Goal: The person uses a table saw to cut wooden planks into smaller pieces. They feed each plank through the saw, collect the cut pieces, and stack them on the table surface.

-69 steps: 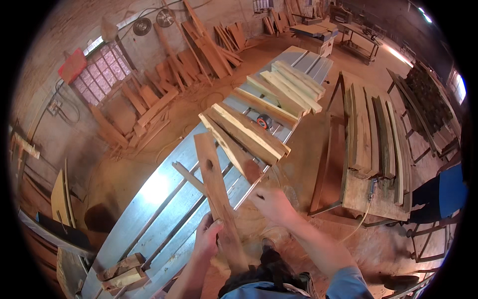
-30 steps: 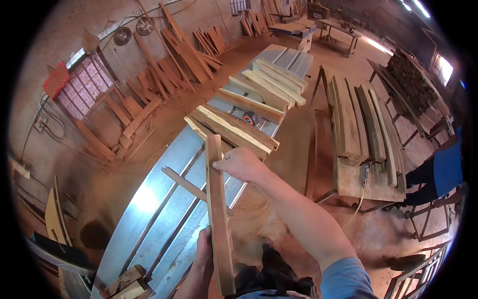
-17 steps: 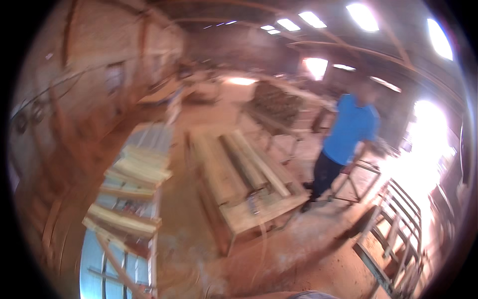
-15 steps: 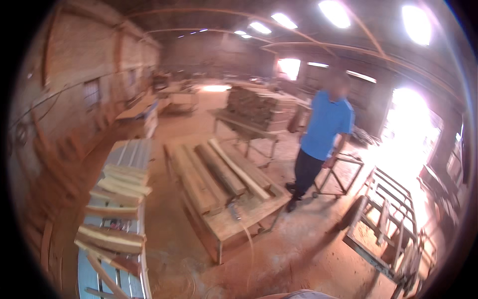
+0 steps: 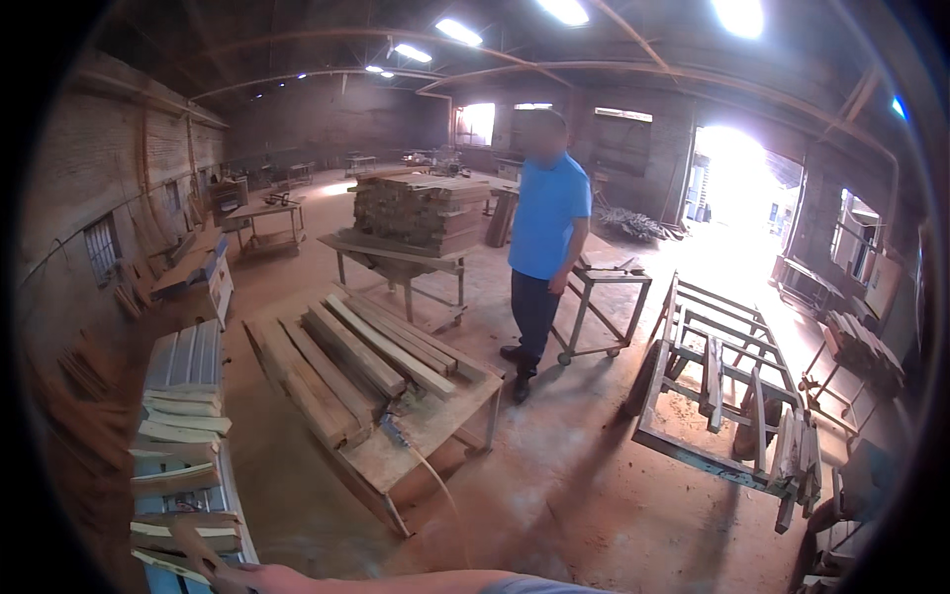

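Observation:
At the lower left edge my left hand (image 5: 261,578) is closed on a short brown wooden piece (image 5: 196,550), with the forearm stretched across the bottom of the view. The piece lies over or just above several curved wooden pieces (image 5: 178,481) on a long pale-blue and grey bench or machine bed (image 5: 186,358). Most of my fingers are cut off by the lower edge. My right hand is out of view.
A low table (image 5: 445,411) ahead bears long planks (image 5: 341,342) and a blue-grey hand tool (image 5: 394,432) on a hose. Beyond stands stacked timber (image 5: 421,213). A person in a blue shirt (image 5: 549,218) stands beside a small trolley (image 5: 594,297). To the right is a metal frame (image 5: 683,445).
The view has swung to the right, so the scene sits further left. My left forearm and hand, with the wooden piece, have come into view. The person's arm now hangs down.

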Available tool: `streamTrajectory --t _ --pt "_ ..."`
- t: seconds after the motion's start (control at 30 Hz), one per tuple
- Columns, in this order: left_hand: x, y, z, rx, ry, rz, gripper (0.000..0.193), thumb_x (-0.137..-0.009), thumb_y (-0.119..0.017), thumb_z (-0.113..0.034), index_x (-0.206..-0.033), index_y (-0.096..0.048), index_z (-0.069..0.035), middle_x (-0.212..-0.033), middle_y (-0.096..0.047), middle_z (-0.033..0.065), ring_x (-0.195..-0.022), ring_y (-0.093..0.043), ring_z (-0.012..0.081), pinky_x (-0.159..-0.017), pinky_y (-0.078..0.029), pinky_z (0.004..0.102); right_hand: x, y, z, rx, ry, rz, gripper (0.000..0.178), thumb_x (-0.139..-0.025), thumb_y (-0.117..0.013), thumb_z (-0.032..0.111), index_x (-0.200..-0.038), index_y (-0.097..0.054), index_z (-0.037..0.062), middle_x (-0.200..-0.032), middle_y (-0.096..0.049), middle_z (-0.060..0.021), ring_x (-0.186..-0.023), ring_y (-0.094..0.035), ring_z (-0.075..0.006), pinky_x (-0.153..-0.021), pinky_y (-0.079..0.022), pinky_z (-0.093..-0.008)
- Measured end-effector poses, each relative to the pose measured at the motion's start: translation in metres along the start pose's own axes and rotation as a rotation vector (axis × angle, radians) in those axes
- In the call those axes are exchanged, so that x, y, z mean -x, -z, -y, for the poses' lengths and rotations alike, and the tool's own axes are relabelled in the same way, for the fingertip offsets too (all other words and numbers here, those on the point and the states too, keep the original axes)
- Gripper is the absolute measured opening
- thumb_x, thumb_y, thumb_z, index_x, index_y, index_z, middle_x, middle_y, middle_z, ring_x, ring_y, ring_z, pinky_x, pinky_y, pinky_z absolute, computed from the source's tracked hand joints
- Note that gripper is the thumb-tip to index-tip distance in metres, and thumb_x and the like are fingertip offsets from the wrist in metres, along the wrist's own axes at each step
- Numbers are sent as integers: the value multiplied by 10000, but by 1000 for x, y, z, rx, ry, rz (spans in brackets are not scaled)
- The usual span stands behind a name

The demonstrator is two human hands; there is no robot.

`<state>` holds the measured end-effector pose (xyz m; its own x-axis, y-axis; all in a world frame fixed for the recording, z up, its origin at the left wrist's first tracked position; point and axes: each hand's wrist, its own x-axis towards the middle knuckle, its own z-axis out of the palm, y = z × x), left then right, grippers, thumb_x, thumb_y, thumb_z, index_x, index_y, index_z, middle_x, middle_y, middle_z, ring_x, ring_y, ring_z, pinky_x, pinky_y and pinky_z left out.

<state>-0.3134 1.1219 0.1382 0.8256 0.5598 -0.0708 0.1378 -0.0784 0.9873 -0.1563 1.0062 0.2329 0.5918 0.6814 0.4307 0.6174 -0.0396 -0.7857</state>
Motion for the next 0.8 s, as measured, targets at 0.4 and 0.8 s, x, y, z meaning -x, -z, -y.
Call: streamTrajectory --t 0.4,0.8 --pt "-25 -10 -29 29 126 -45 279 -969 -543 -238 -1074 -599 15 -944 -630 112 -816 -582 202 -718 -483 352 104 -3 4 -168 -179 122 379 -943 -610 296 -1243 -571 67 -914 -672 -201 -805 -664 -377 -707 -537 -472" --pt "-68 3 -15 178 258 -187 253 -971 -523 -253 -940 -601 -14 -839 -609 93 -734 -575 189 -646 -465 350 94 -5 -89 -420 -577 356 340 -977 -612 297 -1226 -559 71 -940 -651 -148 -768 -659 -277 -655 -548 -405"
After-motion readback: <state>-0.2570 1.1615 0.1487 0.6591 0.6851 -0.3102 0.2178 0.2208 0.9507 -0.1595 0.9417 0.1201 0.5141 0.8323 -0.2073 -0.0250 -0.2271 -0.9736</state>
